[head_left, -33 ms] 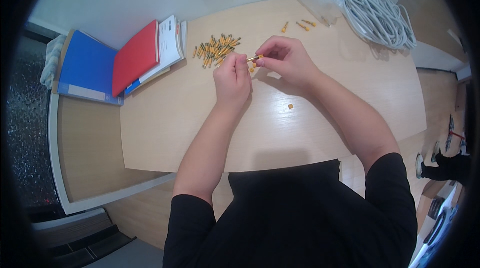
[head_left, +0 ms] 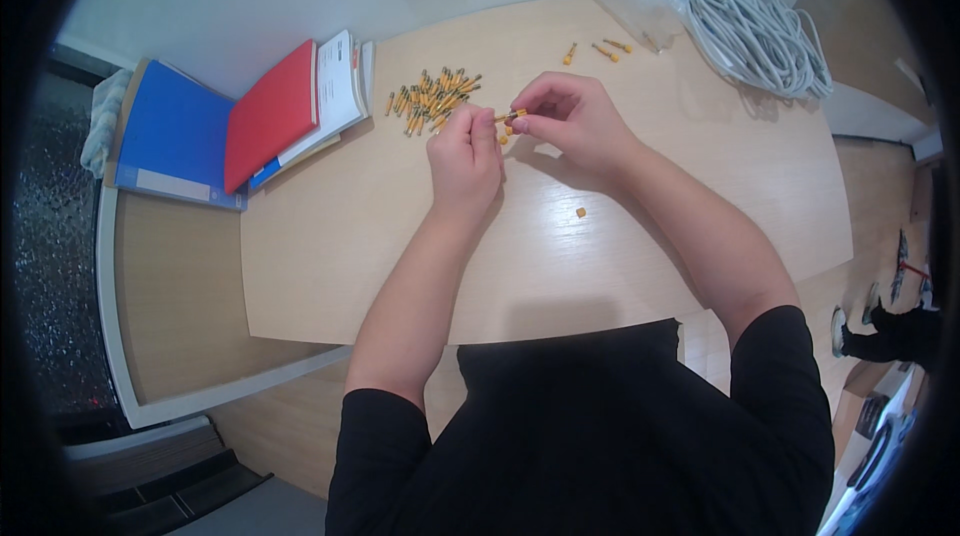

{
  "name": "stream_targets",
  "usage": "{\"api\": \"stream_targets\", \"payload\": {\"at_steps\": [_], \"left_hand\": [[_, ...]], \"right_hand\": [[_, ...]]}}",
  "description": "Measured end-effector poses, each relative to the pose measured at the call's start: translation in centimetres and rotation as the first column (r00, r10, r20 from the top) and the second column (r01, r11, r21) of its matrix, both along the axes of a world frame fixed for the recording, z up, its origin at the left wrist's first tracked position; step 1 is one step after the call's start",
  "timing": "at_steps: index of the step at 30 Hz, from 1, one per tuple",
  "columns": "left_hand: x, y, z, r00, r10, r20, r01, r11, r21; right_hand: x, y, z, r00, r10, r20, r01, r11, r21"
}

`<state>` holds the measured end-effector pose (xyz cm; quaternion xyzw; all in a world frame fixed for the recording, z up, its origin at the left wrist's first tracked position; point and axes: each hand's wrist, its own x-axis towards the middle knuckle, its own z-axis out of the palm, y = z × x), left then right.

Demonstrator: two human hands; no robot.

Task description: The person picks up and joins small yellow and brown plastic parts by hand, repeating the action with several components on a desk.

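Between my two hands, over the middle of the table, is a small yellow-and-metal plug (head_left: 511,117), too small to make out in detail. The fingers of my left hand (head_left: 466,158) are closed around its left end. My right hand (head_left: 580,126) pinches the yellow end between thumb and forefinger. Just beyond my left hand lies a heap of similar slim yellow-and-metal pieces (head_left: 430,101). Small yellow caps (head_left: 505,136) show partly below the held plug. Another yellow cap (head_left: 581,213) lies alone nearer to me.
A few longer yellow plugs (head_left: 607,53) lie at the far right, beside a clear plastic bag (head_left: 640,1) and a coil of grey cable (head_left: 755,41). Red (head_left: 275,116) and blue folders (head_left: 175,131) with papers lean at the left. The table (head_left: 360,266) has a wall behind it.
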<state>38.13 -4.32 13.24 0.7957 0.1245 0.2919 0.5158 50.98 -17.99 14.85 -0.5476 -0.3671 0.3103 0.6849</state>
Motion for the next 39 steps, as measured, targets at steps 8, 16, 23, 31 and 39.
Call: {"api": "stream_targets", "payload": {"at_steps": [8,16,23,31,39], "left_hand": [[1.6,-2.3,-0.1,0.954,-0.005,0.3,0.038,0.994,-0.104],[0.1,-0.6,1.0,0.99,-0.11,-0.089,0.093,0.98,-0.179],[0.7,-1.2,1.2,0.996,-0.056,0.076,0.078,0.936,-0.343],[0.5,-0.9,1.2,0.995,-0.085,-0.054,0.068,0.962,-0.266],[0.3,-0.2,0.5,0.998,-0.044,-0.048,0.041,0.998,-0.056]], "right_hand": [[0.4,-0.1,-0.4,0.999,-0.026,-0.028,0.027,0.999,0.044],[0.0,-0.1,-0.3,1.0,-0.002,0.005,0.002,1.0,0.029],[0.8,0.0,-1.1,0.999,-0.035,0.028,0.034,0.999,0.027],[0.8,0.0,-1.1,0.994,-0.044,0.096,0.046,0.999,-0.022],[0.6,-0.3,-0.4,0.93,-0.09,0.357,0.13,0.988,-0.088]]}}
